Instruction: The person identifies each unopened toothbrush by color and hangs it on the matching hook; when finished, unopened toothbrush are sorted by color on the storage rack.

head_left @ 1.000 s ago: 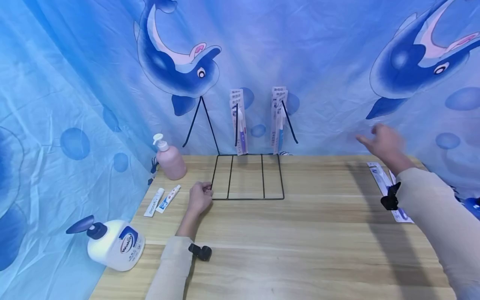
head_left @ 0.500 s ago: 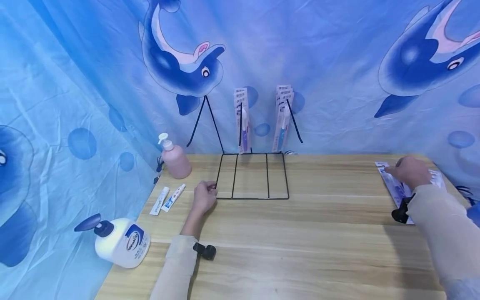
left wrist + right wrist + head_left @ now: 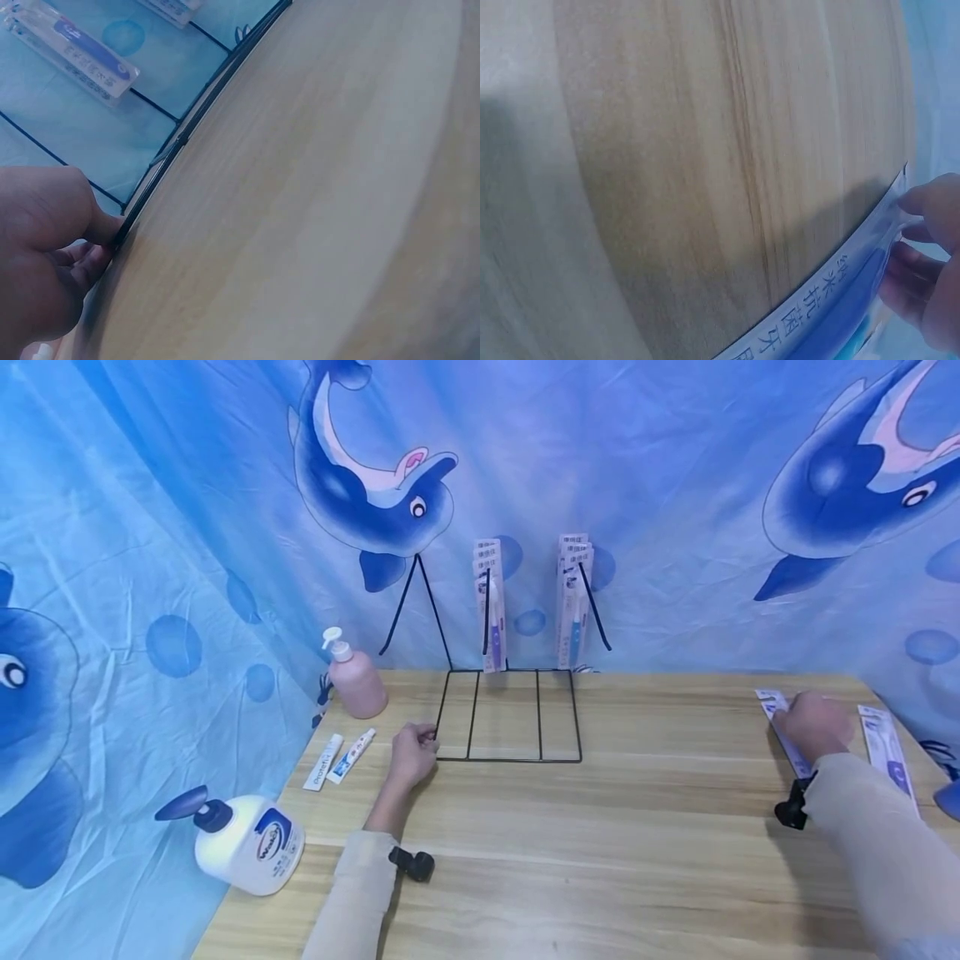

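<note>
The flat blue-and-white carded toothbrush pack [image 3: 784, 733] lies at the far right of the pale wooden table [image 3: 600, 843], w/ the right hand [image 3: 813, 724] on it, fingers [image 3: 919, 289] curled at its edge, pinching it. A second such pack [image 3: 887, 758] lies just beside. The left hand [image 3: 412, 756] pinches the near-left corner of the black wire display rack [image 3: 510, 727]. Judgement: lift by the card edge, keep the rack braced.

worktop [image 3: 637, 827]: pale wood, smooth, matt grain. wire rack [image 3: 510, 714]: thin black metal, matt. toothbrush pack [image 3: 832, 307]: glossy clear plastic over printed card. backdrop [image 3: 675, 485]: printed cloth, creased. pump bottles [image 3: 247, 843]: smooth plastic, slight sheen.
</note>
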Motion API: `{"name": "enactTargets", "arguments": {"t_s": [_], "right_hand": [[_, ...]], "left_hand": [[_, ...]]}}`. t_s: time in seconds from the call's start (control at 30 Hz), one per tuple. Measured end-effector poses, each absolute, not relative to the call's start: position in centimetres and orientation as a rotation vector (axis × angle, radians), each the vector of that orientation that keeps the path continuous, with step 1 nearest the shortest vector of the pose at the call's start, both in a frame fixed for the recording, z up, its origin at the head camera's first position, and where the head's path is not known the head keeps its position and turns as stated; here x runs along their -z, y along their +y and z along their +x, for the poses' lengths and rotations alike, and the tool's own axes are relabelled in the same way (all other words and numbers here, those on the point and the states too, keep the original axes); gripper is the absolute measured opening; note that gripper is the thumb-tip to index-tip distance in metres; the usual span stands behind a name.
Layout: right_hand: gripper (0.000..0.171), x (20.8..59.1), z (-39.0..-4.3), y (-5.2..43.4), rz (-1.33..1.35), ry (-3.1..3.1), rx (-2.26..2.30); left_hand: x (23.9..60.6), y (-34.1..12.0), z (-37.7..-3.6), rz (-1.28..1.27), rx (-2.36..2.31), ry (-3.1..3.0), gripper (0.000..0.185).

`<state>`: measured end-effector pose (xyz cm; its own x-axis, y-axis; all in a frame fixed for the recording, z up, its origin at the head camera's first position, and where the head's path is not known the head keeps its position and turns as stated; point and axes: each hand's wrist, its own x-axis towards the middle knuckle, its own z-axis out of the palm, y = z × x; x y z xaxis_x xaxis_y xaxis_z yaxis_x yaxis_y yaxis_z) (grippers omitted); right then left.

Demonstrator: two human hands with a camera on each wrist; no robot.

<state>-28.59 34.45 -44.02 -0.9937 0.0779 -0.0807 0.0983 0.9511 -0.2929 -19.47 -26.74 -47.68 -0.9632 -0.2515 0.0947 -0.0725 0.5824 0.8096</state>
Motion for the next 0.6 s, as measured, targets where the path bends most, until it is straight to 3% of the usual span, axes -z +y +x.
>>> {"name": "enactTargets", "arguments": {"t_s": [0.27,0.6], "right_hand": [[0.030,42.2,-29.0,34.0,0.138,3.055,0.559],[0.032,36.3,-30.0,31.6,-0.014,3.230,0.687]], "left_hand": [[47.6,-26.4,-19.5,0.271,1.314,-2.617,0.036],[47.6,-26.5,-19.3,0.295,1.332,-2.631,0.037]]}}
